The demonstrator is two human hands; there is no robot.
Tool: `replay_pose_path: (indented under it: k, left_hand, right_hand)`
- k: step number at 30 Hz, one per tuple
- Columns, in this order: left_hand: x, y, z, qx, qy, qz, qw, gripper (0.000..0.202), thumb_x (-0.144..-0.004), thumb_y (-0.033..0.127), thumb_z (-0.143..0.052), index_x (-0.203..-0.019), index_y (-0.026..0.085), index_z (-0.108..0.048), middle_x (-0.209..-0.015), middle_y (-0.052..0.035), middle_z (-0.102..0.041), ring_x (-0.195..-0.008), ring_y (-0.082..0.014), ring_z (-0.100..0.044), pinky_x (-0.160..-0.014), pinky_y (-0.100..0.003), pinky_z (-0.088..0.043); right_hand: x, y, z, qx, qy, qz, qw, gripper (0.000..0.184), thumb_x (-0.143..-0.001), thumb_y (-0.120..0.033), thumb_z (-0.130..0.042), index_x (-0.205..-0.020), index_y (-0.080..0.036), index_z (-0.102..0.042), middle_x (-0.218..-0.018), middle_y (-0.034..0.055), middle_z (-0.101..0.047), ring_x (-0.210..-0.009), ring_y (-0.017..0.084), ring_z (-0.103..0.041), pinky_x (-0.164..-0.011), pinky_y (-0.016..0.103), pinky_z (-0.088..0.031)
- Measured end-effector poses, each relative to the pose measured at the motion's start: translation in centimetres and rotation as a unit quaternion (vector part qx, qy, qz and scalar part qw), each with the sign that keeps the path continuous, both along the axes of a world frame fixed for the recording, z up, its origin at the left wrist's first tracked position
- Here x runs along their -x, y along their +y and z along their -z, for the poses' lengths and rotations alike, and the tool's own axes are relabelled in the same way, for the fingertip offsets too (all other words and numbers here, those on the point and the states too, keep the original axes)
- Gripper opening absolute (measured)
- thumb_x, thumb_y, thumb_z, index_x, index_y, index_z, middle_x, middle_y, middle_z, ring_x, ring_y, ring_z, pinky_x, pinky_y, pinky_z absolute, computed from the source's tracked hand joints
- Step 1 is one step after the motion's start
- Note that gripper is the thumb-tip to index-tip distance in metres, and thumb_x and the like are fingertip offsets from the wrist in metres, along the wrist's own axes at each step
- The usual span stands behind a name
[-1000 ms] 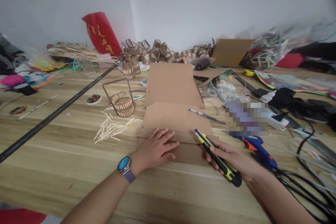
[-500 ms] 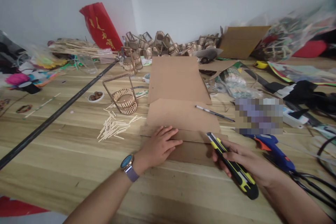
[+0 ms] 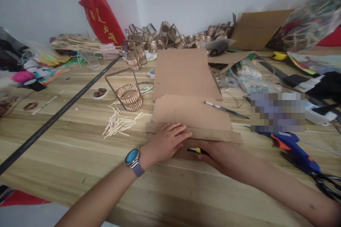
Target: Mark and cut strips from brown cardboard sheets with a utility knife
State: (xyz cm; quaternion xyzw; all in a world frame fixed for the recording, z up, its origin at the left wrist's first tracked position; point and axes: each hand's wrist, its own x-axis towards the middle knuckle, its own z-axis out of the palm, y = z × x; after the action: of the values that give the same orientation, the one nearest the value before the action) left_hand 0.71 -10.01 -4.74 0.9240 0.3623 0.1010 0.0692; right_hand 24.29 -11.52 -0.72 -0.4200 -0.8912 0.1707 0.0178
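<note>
My left hand (image 3: pixel 167 140), with a watch on its wrist, lies flat with fingers spread, pressing a narrow cardboard strip (image 3: pixel 213 134) onto a cardboard sheet (image 3: pixel 191 110). Just right of it, my right hand (image 3: pixel 215 152) is closed round a box cutter (image 3: pixel 197 150). Only the cutter's yellow and black front part shows; my palm hides the rest. Its tip points left toward my left hand, low over the brown cardboard at the near edge. A pen (image 3: pixel 226 110) lies across the sheet's right side. Behind stands a larger cardboard piece (image 3: pixel 182 74).
Left of the cardboard are a small handled basket (image 3: pixel 129 97), loose short sticks (image 3: pixel 119 126) and a bowl of brown balls (image 3: pixel 100 93). A blue glue gun (image 3: pixel 298 150) lies at right. Many small baskets (image 3: pixel 167 39) pile against the wall. A long black bar (image 3: pixel 61 113) crosses the left side.
My right hand has swung left and turned over, bringing the box cutter down beside my left hand. My left hand keeps its place on the strip. The view has shifted slightly.
</note>
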Motion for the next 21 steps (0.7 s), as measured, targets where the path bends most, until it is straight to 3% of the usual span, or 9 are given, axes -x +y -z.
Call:
replay_pose_path:
  k: [3,6,11,15,21]
  left_hand:
    - [-0.4,0.6,-0.3,-0.024,0.014,-0.005,1.0,0.039,-0.103,0.03,-0.042,-0.139,0.02,-0.054,-0.149,-0.0111,-0.049,-0.14,-0.0279,-0.041,-0.113,-0.046,-0.039]
    - [-0.9,1.0,0.3,-0.043,0.016,-0.02,0.999,0.043,-0.104,0.038,-0.039,-0.14,0.02,-0.052,-0.153,-0.0121,-0.044,-0.144,-0.0307,-0.035,-0.116,-0.051,-0.033]
    - [-1.3,1.0,1.4,-0.057,0.018,-0.025,0.998,0.044,-0.104,0.04,-0.038,-0.142,0.022,-0.05,-0.156,-0.011,-0.04,-0.145,-0.0309,-0.033,-0.117,-0.053,-0.03]
    - [-1.2,0.8,1.3,-0.066,0.018,-0.025,0.997,0.044,-0.104,0.039,-0.036,-0.142,0.023,-0.049,-0.156,-0.0103,-0.04,-0.146,-0.0298,-0.032,-0.116,-0.051,-0.03]
    - [-1.5,0.7,1.2,-0.071,0.029,-0.021,0.997,0.044,-0.104,0.038,-0.036,-0.142,0.021,-0.049,-0.155,-0.0129,-0.04,-0.145,-0.032,-0.031,-0.115,-0.054,-0.031]
  right_hand:
    - [0.7,0.4,0.3,0.007,-0.031,-0.032,0.999,0.034,-0.093,-0.029,-0.053,-0.126,-0.031,-0.063,-0.104,0.0052,-0.076,-0.09,0.024,-0.072,-0.074,0.033,-0.054]
    - [0.9,0.5,0.5,0.007,-0.038,-0.048,0.998,0.036,-0.095,-0.03,-0.052,-0.13,-0.032,-0.061,-0.103,0.0041,-0.077,-0.086,0.023,-0.073,-0.07,0.03,-0.053]
    - [1.1,0.5,0.6,0.008,-0.047,-0.041,0.998,0.03,-0.095,-0.033,-0.053,-0.123,-0.03,-0.064,-0.095,0.0045,-0.078,-0.078,0.022,-0.073,-0.066,0.029,-0.052]
    - [1.2,0.5,0.9,0.012,-0.07,-0.039,0.997,0.029,-0.095,-0.033,-0.053,-0.122,-0.029,-0.064,-0.085,0.0031,-0.077,-0.071,0.022,-0.072,-0.061,0.029,-0.05]
    - [0.7,0.2,1.7,-0.029,-0.038,-0.039,0.998,0.026,-0.093,-0.03,-0.053,-0.116,-0.028,-0.065,-0.087,0.0029,-0.077,-0.069,0.021,-0.071,-0.059,0.027,-0.048]
